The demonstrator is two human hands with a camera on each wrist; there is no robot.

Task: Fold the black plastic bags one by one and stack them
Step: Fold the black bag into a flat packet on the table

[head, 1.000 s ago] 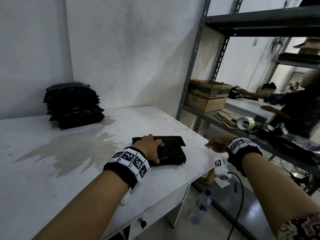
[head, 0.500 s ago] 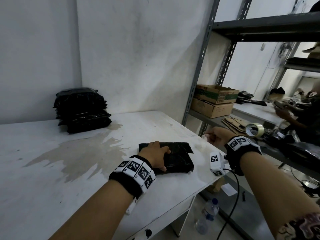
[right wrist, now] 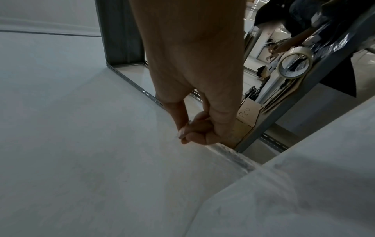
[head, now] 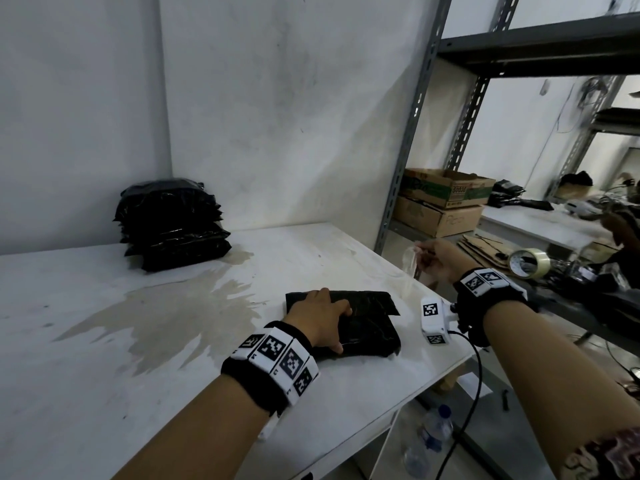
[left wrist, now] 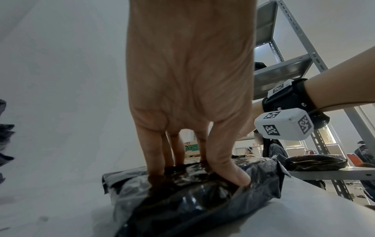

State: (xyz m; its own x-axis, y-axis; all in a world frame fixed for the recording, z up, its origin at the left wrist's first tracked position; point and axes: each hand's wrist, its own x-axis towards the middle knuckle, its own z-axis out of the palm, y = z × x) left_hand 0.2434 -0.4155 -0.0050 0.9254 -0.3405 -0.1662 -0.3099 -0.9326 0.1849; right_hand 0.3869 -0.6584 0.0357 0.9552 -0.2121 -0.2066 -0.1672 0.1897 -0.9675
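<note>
Head view shows my left hand [head: 320, 318] pressing a folded black bag [head: 360, 323] near the right edge of the table [head: 86, 375], fingers spread on top and thumb tucked into the near fold. Its long axis runs roughly along the table's front edge. My right hand [head: 437, 263] is raised beyond the right edge, fingers pinched on what looks like a clear strip [head: 410, 268], possibly tape. The finished stack [head: 173, 225] sits at the back left corner against the wall, well apart, so I judge the left hand is the nearer one to carry the bag there.
</note>
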